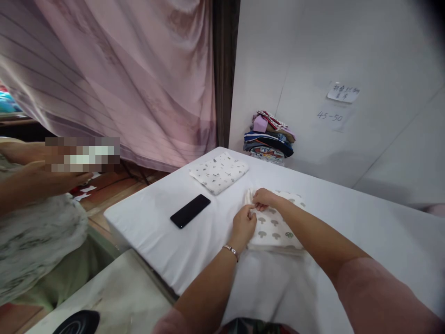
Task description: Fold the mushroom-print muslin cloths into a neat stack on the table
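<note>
A folded white cloth printed with grey mushrooms (pixel 274 228) lies in front of me on a white-covered table (pixel 153 232). My left hand (pixel 245 221), a bracelet at its wrist, is closed in a pinch on the cloth's left edge. Just beyond it my right hand (pixel 264 199) is also closed, its fingers at the same edge near the far left corner. My right forearm covers part of the cloth's right side. Farther off to the left is a second folded white cloth with small dark motifs (pixel 219 172), apart from both hands.
A black phone (pixel 190 211) lies left of my hands. Folded clothes (pixel 268 138) are stacked by the white wall (pixel 306 55). A pink curtain (pixel 149 74) hangs behind. At left another person's arm (pixel 31 185) reaches in; a round black object (pixel 78 322) sits bottom left.
</note>
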`<state>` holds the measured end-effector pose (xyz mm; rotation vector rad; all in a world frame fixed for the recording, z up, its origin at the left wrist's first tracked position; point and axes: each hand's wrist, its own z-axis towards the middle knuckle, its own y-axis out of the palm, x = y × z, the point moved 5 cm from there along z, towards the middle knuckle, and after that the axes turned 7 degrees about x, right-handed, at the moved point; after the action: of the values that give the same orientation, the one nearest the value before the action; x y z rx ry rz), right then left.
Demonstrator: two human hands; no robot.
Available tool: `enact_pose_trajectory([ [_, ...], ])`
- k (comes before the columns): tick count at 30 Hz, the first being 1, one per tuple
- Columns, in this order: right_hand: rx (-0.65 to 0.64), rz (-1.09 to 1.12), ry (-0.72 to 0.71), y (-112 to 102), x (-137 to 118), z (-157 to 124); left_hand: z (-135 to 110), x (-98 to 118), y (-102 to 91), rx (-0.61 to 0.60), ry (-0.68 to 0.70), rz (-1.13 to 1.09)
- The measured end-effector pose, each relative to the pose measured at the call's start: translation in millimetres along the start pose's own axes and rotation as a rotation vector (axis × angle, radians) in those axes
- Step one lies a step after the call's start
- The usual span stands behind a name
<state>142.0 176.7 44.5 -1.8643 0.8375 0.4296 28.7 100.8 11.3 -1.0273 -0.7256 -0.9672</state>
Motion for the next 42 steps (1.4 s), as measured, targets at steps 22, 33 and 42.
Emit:
enact_pose_trajectory([
  [22, 0.123, 0.142, 0.0, 2.0, -7.8, 2.9, 41.5, -31.6, -3.4, -0.04, -0.362, 0.068],
  [33, 0.134, 0.149, -0.019, 4.0, -2.2, 7.0, 41.6, -19.9, 0.1, -0.065, -0.248, 0.197],
  [42, 0.089, -0.05, -0.017, 10.0, -4.6, 10.8, 39.6, -24.5, 3.8, -0.051, -0.25, 0.028],
])
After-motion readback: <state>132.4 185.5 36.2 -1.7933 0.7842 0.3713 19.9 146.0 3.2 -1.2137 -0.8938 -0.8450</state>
